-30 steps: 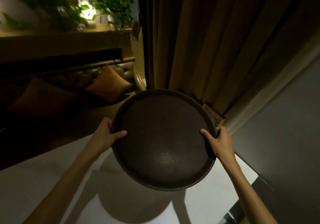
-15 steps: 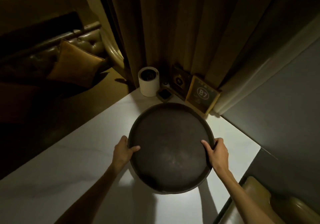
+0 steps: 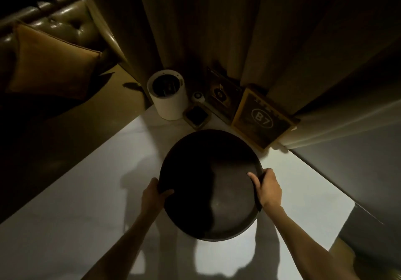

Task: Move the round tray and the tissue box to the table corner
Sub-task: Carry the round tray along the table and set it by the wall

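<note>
Head view: round tray (image 3: 230, 184) held over the white desk (image 3: 82, 203) near its far right corner, left hand (image 3: 153, 195) and right hand (image 3: 268, 189) each with grip clamped on opposite rims, white cylinder (image 3: 168, 96) and B7 sign (image 3: 261, 118) just beyond.

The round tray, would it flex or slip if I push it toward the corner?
The round tray probably stays stiff: it holds its shape gripped only at opposite rims. It may slide easily on the glossy table.
</note>
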